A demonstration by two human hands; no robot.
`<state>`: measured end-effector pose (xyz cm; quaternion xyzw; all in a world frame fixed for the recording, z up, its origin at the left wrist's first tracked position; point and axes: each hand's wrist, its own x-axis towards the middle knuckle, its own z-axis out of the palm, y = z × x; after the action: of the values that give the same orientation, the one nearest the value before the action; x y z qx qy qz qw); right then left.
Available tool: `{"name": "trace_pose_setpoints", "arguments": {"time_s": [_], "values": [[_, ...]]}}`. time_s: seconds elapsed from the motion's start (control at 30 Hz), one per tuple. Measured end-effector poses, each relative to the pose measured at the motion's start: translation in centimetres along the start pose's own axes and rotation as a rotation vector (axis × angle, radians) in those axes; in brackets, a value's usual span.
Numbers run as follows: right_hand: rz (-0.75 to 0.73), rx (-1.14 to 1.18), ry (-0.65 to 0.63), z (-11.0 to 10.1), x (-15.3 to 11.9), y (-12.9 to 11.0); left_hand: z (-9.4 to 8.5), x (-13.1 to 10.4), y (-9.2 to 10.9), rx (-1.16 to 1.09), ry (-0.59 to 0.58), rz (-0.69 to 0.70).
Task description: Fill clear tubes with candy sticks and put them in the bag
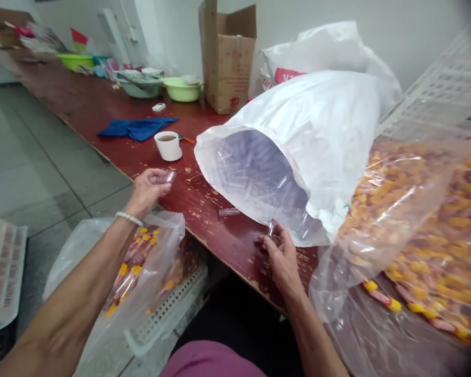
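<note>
My left hand [151, 191] is closed around a clear plastic tube [170, 177], held over the table edge near a white cup of dark drink [168, 146]. In my right hand [280, 251], pinched between thumb and fingers, is another clear tube [270, 228], just in front of a big white sack [317, 120]. The sack lies on its side with its mouth facing me, and many clear tubes [255, 162] are inside. One loose clear tube [228, 212] rests on the red table [204, 193] between my hands.
Yellow-capped tubes [435, 209] fill a clear plastic bag at the right. Below the table edge, a lined white basket [168, 309] holds more. A blue cloth [137, 128], a cardboard box [231, 68] and green basins [182, 89] stand farther back. Another white crate [3, 272] is far left.
</note>
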<state>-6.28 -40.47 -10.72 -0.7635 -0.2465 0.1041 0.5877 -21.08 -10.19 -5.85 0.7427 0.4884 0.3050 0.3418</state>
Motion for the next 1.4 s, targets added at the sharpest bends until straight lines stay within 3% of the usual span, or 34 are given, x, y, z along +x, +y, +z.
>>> {"name": "trace_pose_setpoints", "arguments": {"time_s": [0.1,0.17,0.27,0.37,0.47,0.57,0.7,1.1,1.27,1.4], "values": [[0.215,0.387,-0.126,-0.1,-0.9,-1.3,1.4,-5.4,2.7,-0.511,-0.329,-0.01],[0.234,0.507,-0.155,-0.1,-1.5,-2.1,2.5,-9.2,4.0,-0.737,-0.511,-0.066],[0.192,0.541,-0.193,-0.1,-2.2,-2.6,4.6,-13.6,4.6,-0.862,-0.67,-0.14],[0.128,0.46,-0.207,0.3,-2.6,-2.1,6.5,-15.6,4.1,-0.917,-0.753,-0.229],[0.009,0.287,-0.172,1.0,-2.7,-1.2,7.2,-15.4,3.4,-0.951,-0.776,-0.286],[-0.162,0.095,-0.144,1.9,-2.4,-0.7,6.8,-13.9,2.8,-1.011,-0.786,-0.33],[-0.334,-0.075,-0.139,3.1,-2.2,-0.4,6.1,-11.9,2.3,-1.043,-0.7,-0.314],[-0.425,-0.198,-0.071,4.2,-1.6,0.3,6.2,-11.2,1.9,-1.033,-0.768,-0.343],[-0.463,-0.136,-0.033,4.0,-1.9,0.1,5.7,-12.0,1.7,-0.968,-0.83,-0.306],[-0.583,-0.205,-0.058,3.5,-2.4,-0.6,6.0,-13.1,1.7,-0.959,-0.882,-0.273]]}}
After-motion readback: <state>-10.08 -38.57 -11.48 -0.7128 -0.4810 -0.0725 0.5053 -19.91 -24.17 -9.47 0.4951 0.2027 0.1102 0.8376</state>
